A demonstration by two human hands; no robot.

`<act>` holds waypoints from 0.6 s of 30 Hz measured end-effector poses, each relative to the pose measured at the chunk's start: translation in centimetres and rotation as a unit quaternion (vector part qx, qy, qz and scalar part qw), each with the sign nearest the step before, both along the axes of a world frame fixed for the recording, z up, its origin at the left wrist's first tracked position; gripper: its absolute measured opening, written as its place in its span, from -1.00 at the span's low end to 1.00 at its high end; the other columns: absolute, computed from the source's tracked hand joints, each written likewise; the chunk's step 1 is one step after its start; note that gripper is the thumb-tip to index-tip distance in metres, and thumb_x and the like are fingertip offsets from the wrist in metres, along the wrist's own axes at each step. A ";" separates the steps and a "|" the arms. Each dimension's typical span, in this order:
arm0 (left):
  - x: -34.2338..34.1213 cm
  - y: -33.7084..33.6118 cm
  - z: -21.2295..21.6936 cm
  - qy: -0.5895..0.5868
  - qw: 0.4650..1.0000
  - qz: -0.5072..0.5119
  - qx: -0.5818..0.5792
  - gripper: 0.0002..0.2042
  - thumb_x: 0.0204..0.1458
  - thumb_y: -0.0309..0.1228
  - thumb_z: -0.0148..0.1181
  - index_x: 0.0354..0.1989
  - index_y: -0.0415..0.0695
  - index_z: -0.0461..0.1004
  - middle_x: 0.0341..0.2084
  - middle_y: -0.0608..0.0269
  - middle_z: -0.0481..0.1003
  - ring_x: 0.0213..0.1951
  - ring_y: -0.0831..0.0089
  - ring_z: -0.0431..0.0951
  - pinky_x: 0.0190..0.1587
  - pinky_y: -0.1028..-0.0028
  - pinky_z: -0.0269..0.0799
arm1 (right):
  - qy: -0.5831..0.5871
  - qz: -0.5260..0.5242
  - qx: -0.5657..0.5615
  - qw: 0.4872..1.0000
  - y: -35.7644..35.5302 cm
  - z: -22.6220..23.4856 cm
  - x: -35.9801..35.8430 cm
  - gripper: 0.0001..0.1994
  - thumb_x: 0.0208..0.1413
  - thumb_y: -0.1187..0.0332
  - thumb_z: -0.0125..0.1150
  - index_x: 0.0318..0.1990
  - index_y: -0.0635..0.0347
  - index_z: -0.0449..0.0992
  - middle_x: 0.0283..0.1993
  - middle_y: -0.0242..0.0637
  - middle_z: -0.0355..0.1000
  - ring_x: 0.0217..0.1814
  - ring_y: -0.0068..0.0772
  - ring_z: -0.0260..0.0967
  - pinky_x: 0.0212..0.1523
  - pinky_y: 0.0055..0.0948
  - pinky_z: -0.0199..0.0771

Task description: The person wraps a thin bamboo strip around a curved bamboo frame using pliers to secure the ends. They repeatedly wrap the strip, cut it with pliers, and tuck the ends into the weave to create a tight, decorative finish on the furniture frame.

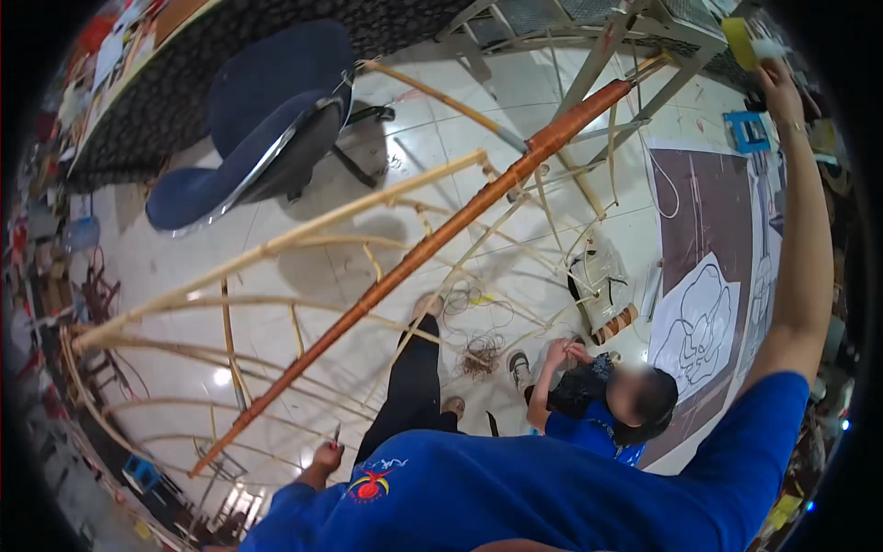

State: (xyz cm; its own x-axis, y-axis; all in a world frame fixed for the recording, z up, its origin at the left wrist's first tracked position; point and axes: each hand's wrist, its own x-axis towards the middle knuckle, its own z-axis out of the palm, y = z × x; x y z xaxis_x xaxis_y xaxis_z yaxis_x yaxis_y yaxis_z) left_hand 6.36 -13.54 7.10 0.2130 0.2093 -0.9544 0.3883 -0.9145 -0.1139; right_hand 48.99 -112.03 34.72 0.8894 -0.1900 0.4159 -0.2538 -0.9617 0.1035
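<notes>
My left hand (322, 458) is closed around a slim pointed tool (337, 432); its exact kind is too small to tell. Just beyond it stands a large frame of pale bent poles (276, 244). A thick pole wrapped in red-brown cord (414, 258) crosses the frame diagonally. Far out to the right, my right hand (780, 90) is raised at the end of a stretched arm. Its fingers close at a yellow piece (738, 43) and a whitish piece (769, 50), whose kind I cannot make out.
A co-worker in blue (598, 414) sits at the lower right, hands together. A blue office chair (258, 138) stands at the upper left. Tangled cord (481, 354) lies on the tiled floor. Drawings on paper (699, 322) spread at right, near a blue stool (747, 133) and metal trestle (598, 60).
</notes>
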 end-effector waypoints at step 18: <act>-25.9 1.7 0.9 -0.263 0.960 0.069 -0.068 -0.63 -0.09 -0.13 0.01 -0.41 -0.28 0.40 -0.41 -0.13 0.46 -0.31 -0.01 0.45 -0.25 0.21 0.35 | 0.117 0.185 0.268 0.938 35.7 10.3 -50.4 -0.82 -0.03 0.42 0.15 -0.23 0.16 0.39 -0.34 -0.29 0.41 -0.24 -0.37 0.39 -0.21 -0.46 0.34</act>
